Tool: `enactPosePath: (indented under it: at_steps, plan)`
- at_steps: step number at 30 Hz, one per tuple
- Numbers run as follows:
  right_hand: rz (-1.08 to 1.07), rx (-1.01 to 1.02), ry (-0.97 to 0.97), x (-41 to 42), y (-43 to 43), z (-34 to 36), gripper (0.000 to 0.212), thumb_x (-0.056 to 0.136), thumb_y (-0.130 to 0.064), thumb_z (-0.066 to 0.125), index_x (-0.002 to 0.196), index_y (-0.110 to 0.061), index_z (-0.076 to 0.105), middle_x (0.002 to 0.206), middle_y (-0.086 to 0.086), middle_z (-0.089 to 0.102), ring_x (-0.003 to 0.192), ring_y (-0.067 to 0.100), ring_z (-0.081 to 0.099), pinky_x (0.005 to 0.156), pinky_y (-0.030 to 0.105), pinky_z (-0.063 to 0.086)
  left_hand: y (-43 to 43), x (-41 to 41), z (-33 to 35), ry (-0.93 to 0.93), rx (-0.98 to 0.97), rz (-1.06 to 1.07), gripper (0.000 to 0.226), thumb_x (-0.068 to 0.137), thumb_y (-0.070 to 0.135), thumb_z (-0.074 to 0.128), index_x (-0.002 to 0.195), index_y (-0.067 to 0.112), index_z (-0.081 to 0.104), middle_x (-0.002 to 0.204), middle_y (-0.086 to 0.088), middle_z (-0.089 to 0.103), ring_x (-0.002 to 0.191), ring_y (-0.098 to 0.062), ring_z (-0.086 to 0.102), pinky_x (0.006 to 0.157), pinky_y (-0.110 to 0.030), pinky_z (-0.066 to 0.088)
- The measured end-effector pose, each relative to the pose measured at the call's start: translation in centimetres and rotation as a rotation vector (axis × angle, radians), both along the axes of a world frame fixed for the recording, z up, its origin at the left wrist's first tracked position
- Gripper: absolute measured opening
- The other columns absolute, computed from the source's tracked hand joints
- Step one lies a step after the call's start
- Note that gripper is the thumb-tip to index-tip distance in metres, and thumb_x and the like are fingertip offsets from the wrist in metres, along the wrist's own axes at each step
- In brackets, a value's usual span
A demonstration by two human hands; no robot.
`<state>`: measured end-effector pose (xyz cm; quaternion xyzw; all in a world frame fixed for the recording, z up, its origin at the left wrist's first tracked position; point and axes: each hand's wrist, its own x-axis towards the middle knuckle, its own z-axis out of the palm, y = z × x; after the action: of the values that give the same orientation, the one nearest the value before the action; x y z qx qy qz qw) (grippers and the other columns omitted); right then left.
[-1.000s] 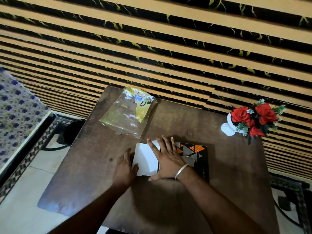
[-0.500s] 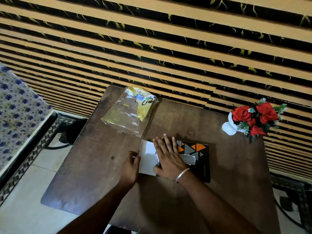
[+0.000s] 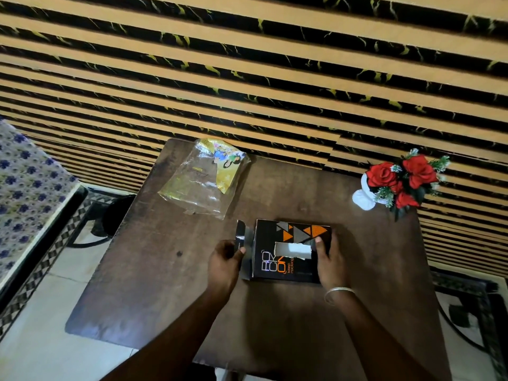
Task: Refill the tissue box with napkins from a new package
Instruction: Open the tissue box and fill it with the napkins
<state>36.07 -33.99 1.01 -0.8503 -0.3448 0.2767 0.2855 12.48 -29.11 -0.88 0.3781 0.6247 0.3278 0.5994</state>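
Observation:
A black tissue box (image 3: 270, 264) with orange and grey triangles lies on the dark wooden table (image 3: 165, 270). White napkins (image 3: 295, 250) show through the slot in its top. Its left end flap (image 3: 242, 237) stands open. My left hand (image 3: 224, 264) pinches that flap between thumb and fingers. My right hand (image 3: 330, 261) grips the box's right end. An empty clear plastic package (image 3: 200, 188) with a yellow printed label lies flat at the table's far left.
Red artificial roses in a white vase (image 3: 395, 182) stand at the table's far right corner. A striped wall (image 3: 247, 78) runs behind the table. A bed with a blue-flowered cover (image 3: 24, 188) is at the left. Tiled floor lies below.
The white napkin stack that stuck out of the box's left end is now inside. My right hand moved from the napkins to the box's right end; my left hand took the flap.

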Motion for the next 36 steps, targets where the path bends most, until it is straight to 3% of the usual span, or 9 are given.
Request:
enactPosePath:
  at_steps: [5,10,13,16,19,24,27,31,36]
  plan:
    - [-0.044,-0.002,0.214,0.3,-0.5,-0.4,0.063,0.097,-0.053,0.043,0.15,-0.023,0.03,0.151,0.011,0.042,0.137,0.032,0.042,0.113,0.048,0.035,0.1,2.2,1.4,-0.082,-0.088,-0.018,0.016,0.099,0.003,0.053,0.111,0.012,0.05,0.103,-0.007,0.065,0.084,-0.021,0.068,0.059,-0.03,0.056]
    - [-0.037,-0.041,0.215,0.4,-0.3,-0.2,0.062,0.099,-0.048,0.041,0.153,-0.023,0.023,0.156,0.008,0.036,0.14,0.03,0.038,0.112,0.042,0.032,-1.1,3.6,1.5,-0.137,-0.063,0.003,0.034,0.106,0.018,0.041,0.136,0.012,0.057,0.121,-0.014,0.071,0.107,-0.032,0.07,0.093,-0.052,0.056]
    - [-0.033,-0.027,0.224,0.5,-0.4,-0.4,0.063,0.099,-0.048,0.041,0.154,-0.023,0.021,0.156,0.009,0.036,0.14,0.03,0.038,0.112,0.041,0.032,-2.0,4.4,1.8,-0.133,-0.064,-0.05,0.039,0.103,0.039,0.047,0.134,0.02,0.059,0.119,-0.006,0.073,0.106,-0.025,0.071,0.095,-0.049,0.056]
    - [-0.049,-0.003,0.245,0.5,-0.2,-0.6,0.063,0.1,-0.045,0.042,0.154,-0.02,0.021,0.155,0.01,0.036,0.14,0.03,0.038,0.113,0.04,0.031,-2.3,5.2,2.0,-0.066,-0.031,-0.073,0.037,0.103,0.02,0.05,0.139,0.02,0.054,0.121,-0.003,0.071,0.104,-0.02,0.071,0.091,-0.039,0.058]
    - [-0.07,0.014,0.286,0.6,-0.2,-0.4,0.062,0.099,-0.046,0.043,0.153,-0.022,0.023,0.154,0.009,0.037,0.14,0.03,0.038,0.115,0.043,0.031,-2.0,5.0,2.1,-0.033,-0.014,-0.105,0.038,0.103,0.021,0.05,0.141,0.022,0.053,0.119,-0.002,0.071,0.102,-0.019,0.071,0.092,-0.044,0.058]
    - [-0.121,0.012,0.395,0.7,-0.4,-1.0,0.073,0.09,-0.059,0.05,0.15,-0.024,0.029,0.153,0.006,0.039,0.138,0.027,0.039,0.115,0.047,0.031,-2.5,4.7,1.2,0.094,0.033,-0.206,0.058,0.101,0.047,0.041,0.155,0.036,0.023,0.14,-0.002,0.059,0.115,-0.02,0.065,0.097,-0.05,0.054]
    - [-0.175,0.018,0.411,1.0,0.2,-1.1,0.064,0.096,-0.048,0.051,0.15,-0.021,0.031,0.153,0.007,0.039,0.139,0.028,0.039,0.115,0.045,0.03,-1.9,5.2,1.5,0.129,0.079,-0.197,0.051,0.102,0.044,0.04,0.152,0.034,0.032,0.134,-0.003,0.063,0.109,-0.02,0.067,0.093,-0.05,0.056]
    - [-0.185,0.091,0.469,1.9,2.8,-0.8,0.072,0.087,-0.059,0.054,0.147,-0.023,0.036,0.148,0.006,0.047,0.135,0.027,0.044,0.115,0.048,0.033,1.3,6.1,2.4,0.122,0.149,-0.209,0.053,0.1,0.048,0.041,0.149,0.027,0.042,0.136,-0.001,0.063,0.118,-0.02,0.063,0.1,-0.049,0.053]
    - [-0.232,0.166,0.526,3.9,8.8,0.8,0.057,0.1,-0.03,0.051,0.151,-0.015,0.029,0.127,-0.002,0.044,0.116,0.014,0.042,0.097,0.027,0.03,7.5,8.4,3.6,0.094,0.159,-0.184,0.038,0.102,0.036,0.043,0.138,0.024,0.052,0.12,-0.001,0.069,0.102,-0.021,0.069,0.091,-0.049,0.057]
